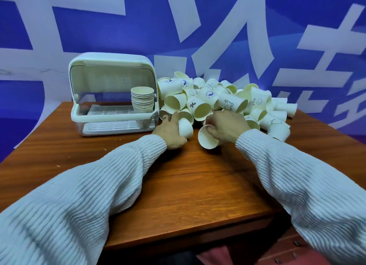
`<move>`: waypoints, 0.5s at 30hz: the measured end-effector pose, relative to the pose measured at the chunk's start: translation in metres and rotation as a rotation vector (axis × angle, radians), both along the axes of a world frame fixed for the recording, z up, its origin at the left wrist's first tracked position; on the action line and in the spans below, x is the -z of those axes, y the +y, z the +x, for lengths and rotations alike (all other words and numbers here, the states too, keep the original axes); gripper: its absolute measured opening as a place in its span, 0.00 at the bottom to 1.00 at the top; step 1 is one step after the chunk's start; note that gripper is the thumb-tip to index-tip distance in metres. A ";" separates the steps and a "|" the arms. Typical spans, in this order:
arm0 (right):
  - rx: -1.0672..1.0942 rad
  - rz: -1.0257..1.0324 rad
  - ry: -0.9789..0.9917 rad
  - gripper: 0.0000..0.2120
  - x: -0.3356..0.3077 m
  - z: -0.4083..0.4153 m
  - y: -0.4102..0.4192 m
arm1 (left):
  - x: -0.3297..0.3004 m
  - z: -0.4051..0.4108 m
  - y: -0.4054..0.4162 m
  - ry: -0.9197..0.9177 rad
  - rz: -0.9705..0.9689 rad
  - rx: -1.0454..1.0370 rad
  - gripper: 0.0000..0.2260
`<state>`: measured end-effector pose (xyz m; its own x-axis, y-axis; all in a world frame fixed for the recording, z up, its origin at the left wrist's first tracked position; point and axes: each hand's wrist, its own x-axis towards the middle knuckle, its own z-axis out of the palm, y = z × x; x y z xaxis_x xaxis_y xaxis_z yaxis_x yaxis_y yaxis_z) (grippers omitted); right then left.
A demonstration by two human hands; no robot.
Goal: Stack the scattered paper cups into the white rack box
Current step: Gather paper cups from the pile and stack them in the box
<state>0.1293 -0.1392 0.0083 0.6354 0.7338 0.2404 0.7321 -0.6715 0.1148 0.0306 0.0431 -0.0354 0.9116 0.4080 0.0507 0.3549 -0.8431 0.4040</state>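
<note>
While both hands grip cups, left hand (pixel 170 133) on one cup (pixel 185 128), right hand (pixel 225 126) on another (pixel 208 139), gathering continues; nesting them likely comes next, then the rack box (pixel 111 94) left of the hands.

The light is even and fairly bright, with a cool blue cast from the backdrop (pixel 79 27). It seems to fall from above. Soft shadows lie on the wooden table (pixel 188 185) under both sleeves, darkest under the right sleeve (pixel 307 175) toward 5 o'clock. A faint sheen shows on the table toward 9 o'clock, and the clear lid of the white box (pixel 111 90) carries pale reflections. Wide-angle distortion bends the backdrop's lines toward 10 and 2 o'clock. The corners darken slightly. The whole picture is a little soft, and the cup prints (pixel 227 104) blur.
</note>
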 end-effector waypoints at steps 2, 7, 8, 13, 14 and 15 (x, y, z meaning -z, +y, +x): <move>-0.017 0.090 0.002 0.12 -0.008 -0.002 0.002 | -0.006 -0.008 0.001 -0.077 -0.073 -0.014 0.42; -0.009 0.509 0.167 0.11 -0.039 -0.011 0.024 | -0.032 -0.041 0.021 -0.507 -0.237 0.061 0.47; -0.006 0.578 0.189 0.12 -0.045 -0.012 0.034 | -0.038 -0.048 0.026 -0.565 -0.227 0.054 0.47; -0.047 0.760 0.301 0.16 -0.072 -0.016 0.099 | -0.059 -0.075 0.056 -0.850 -0.310 -0.176 0.35; -0.059 0.809 0.316 0.18 -0.076 -0.018 0.113 | -0.061 -0.079 0.064 -0.890 -0.342 -0.227 0.32; -0.064 0.845 0.316 0.18 -0.079 -0.019 0.127 | -0.062 -0.081 0.071 -0.924 -0.362 -0.271 0.31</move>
